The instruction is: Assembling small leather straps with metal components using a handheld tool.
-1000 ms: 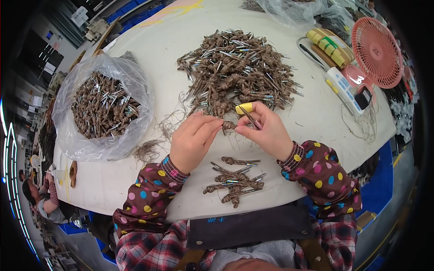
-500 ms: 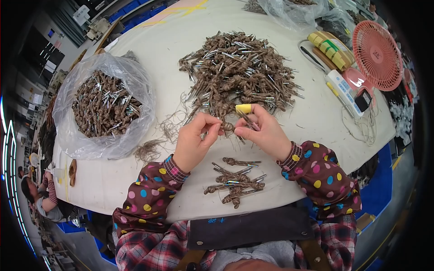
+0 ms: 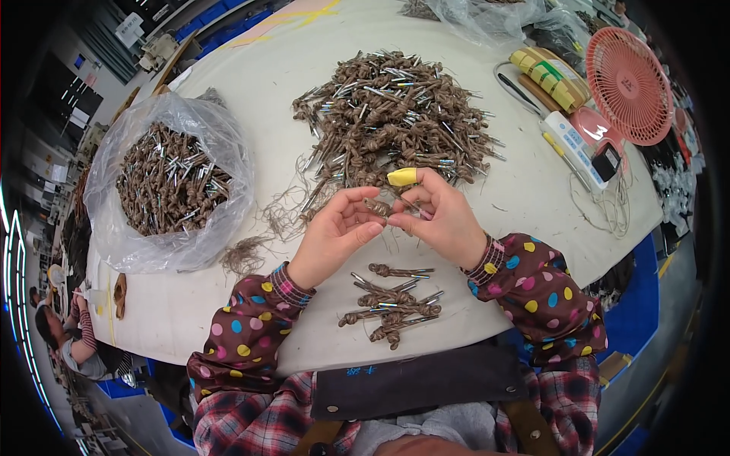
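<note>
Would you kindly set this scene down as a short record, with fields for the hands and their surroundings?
Left hand: curled beside a knotted brown cord, contact unclear
Right hand: holds that cord; yellow cover on one finger
Beyond the hands: large pile of similar cords
Nearer the body: small group of cords
Left: clear plastic bag of cords
Right: pink fan, white power strip

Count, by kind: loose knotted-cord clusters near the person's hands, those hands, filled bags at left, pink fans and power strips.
Knotted-cord clusters: 2 (large pile, small group)
Hands: 2 (left hand, right hand)
Filled bag: 1
Pink fan: 1
Power strip: 1
Total: 7
</note>
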